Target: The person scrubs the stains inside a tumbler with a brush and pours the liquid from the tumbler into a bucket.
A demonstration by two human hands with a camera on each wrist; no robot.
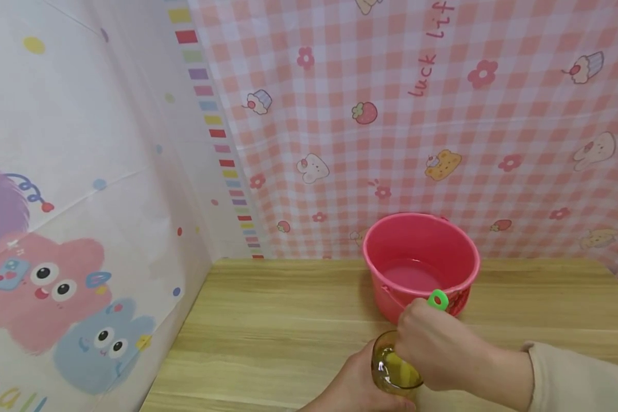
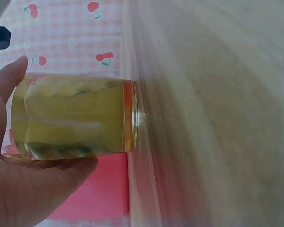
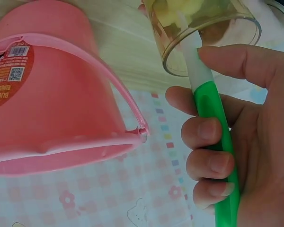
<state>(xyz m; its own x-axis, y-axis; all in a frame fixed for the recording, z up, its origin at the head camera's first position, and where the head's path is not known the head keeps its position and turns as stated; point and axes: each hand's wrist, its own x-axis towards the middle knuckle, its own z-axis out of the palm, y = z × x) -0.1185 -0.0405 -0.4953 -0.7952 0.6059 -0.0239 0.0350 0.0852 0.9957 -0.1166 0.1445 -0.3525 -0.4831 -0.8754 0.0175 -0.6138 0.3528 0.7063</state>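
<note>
Low in the head view, an amber glass (image 1: 389, 375) is held by my left hand (image 1: 352, 382), thumb on one side and fingers on the other. In the left wrist view the glass (image 2: 71, 118) has its base against or just over the wooden tabletop; I cannot tell which. My right hand (image 1: 445, 349) grips the green handle of a cup brush (image 3: 215, 127), thumb against the white stem. The brush's yellow sponge head (image 3: 180, 12) is inside the glass, seen through its wall. Only the handle's green tip (image 1: 438, 300) shows above the right hand in the head view.
A pink bucket (image 1: 417, 240) with a handle and a red label (image 3: 7, 71) stands just behind the hands. The wooden table (image 1: 268, 320) meets a pink checked cloth (image 1: 340, 137) at the back and a white printed sheet (image 1: 149, 240) on the left.
</note>
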